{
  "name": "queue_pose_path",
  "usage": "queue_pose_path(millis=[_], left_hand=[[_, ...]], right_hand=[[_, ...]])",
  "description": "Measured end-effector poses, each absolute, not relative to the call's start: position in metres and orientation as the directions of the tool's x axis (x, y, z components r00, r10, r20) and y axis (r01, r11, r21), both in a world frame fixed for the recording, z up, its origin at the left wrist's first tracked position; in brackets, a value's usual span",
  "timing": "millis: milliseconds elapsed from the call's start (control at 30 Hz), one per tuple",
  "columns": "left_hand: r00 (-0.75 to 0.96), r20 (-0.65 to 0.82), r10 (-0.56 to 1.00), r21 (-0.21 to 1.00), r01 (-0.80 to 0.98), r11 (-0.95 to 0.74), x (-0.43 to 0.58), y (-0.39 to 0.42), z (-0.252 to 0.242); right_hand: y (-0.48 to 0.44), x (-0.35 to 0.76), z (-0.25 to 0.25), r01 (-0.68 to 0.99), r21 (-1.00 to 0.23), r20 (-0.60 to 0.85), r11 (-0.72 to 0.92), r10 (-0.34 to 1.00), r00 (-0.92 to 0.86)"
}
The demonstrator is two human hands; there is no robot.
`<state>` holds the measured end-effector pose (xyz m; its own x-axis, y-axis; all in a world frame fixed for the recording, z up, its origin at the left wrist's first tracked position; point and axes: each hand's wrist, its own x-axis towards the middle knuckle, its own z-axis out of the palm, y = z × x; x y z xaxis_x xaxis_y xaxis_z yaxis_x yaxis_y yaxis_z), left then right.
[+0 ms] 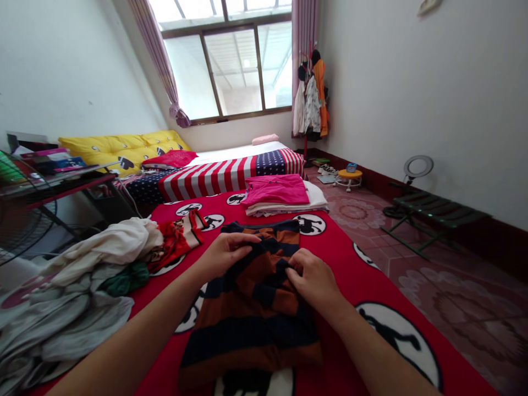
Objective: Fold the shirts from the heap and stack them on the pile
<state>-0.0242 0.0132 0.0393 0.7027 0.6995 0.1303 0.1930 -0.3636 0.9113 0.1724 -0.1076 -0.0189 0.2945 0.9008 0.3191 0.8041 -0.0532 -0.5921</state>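
Observation:
A brown and navy striped garment (256, 335) lies spread and wrinkled on the red patterned cloth (342, 352) in front of me. My left hand (226, 253) pinches its upper left part, thumb and fingers together on the fabric. On the right, my right hand (311, 275) grips a fold of the same garment with bent fingers. Between both hands the fabric is bunched up. Just beyond it sits a stack of folded clothes with a bright pink one (276, 190) on top.
Rumpled clothes (82, 291) lie at the left, beside a red garment (177, 239). A fan (20, 209) and a cluttered desk (61, 181) stand at the far left. Behind is a bed with a striped cover (214, 179); a green folding stool (437, 212) is at the right.

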Motion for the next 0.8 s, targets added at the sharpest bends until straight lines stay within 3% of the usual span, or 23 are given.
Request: queue_pose_path(millis=[200, 400, 567, 700, 800], left_hand=[[0.693, 0.434, 0.575, 0.759, 0.062, -0.648, 0.053, 0.049, 0.049], [0.625, 0.57, 0.533, 0.502, 0.248, -0.828, 0.08, 0.063, 0.02], [0.545, 0.541, 0.64, 0.498, 0.405, -0.766, 0.034, 0.029, 0.006], [0.564, 0.476, 0.675, 0.383, 0.558, -0.736, 0.003, -0.013, 0.004], [0.616, 0.392, 0.683, 0.364, 0.578, -0.73, -0.006, -0.035, -0.007]], right_hand=[[-0.1, 0.214, -0.024, 0.689, -0.66, 0.189, -0.3, 0.821, 0.539], [-0.104, 0.23, -0.018, 0.719, -0.602, 0.146, -0.347, 0.837, 0.527], [-0.112, 0.228, -0.001, 0.768, -0.577, 0.095, -0.278, 0.911, 0.401], [-0.111, 0.222, -0.003, 0.759, -0.557, 0.078, -0.338, 0.888, 0.453], [-0.104, 0.214, -0.016, 0.769, -0.539, 0.104, -0.343, 0.879, 0.464]])
